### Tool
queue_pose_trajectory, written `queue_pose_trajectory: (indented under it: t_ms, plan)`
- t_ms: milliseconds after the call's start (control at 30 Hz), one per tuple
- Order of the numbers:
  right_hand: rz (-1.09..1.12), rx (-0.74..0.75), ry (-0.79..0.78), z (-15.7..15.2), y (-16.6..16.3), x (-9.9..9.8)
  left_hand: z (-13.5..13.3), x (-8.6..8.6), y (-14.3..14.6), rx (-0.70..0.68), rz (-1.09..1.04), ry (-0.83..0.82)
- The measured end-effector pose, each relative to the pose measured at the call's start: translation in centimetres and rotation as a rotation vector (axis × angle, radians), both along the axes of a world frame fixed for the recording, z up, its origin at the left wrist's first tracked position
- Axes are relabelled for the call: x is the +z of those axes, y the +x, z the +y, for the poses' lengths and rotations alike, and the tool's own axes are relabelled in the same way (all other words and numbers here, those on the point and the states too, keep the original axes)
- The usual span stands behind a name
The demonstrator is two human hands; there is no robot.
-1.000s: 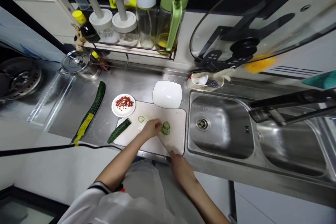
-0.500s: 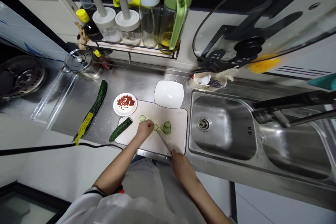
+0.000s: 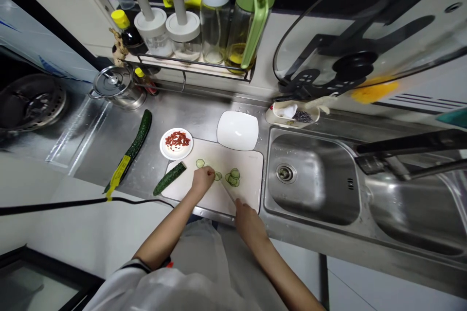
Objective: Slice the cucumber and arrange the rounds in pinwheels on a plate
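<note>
My left hand (image 3: 203, 180) is over the white cutting board (image 3: 209, 201), its fingertips pinched beside a thin cucumber slice (image 3: 218, 176). Whatever sits between those fingertips is too small to make out. In my right hand (image 3: 250, 221) is the handle of a knife (image 3: 228, 191), its blade slanting up-left across the board with the tip by that slice. A small pile of cucumber slices (image 3: 233, 178) lies to the right of the blade. Another slice (image 3: 200, 163) rests above my left hand. A cut cucumber piece (image 3: 170, 178) lies across the board's left edge.
Behind the board stand a white dish of small red dried pieces (image 3: 177, 141) and a white square bowl (image 3: 238, 130). A whole cucumber (image 3: 140, 133) with a yellow label lies left. The sink (image 3: 310, 180) is right; a rack (image 3: 219, 70) of jars and bottles hangs above.
My right hand and the knife have moved slightly up and left relative to the board. My left hand stays pinched by the slice. The whole view has shifted a little.
</note>
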State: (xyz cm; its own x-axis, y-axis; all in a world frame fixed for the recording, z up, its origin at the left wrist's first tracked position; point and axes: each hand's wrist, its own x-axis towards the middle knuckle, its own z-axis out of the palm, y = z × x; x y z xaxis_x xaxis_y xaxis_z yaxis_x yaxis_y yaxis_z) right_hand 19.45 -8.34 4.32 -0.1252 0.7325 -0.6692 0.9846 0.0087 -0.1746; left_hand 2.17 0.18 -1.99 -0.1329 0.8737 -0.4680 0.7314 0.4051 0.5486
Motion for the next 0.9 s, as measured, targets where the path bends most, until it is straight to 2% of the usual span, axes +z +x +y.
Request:
queue_pose_trajectory:
  t_ms: [633,900]
  plan:
    - [-0.004,0.009,-0.029,1.0,-0.6,0.8,-0.1,-0.9,-0.2,-0.008,-0.012,0.042]
    - [-0.030,-0.014,-0.107,-1.1,0.9,1.5,0.1,-0.1,0.3,-0.025,0.011,-0.013]
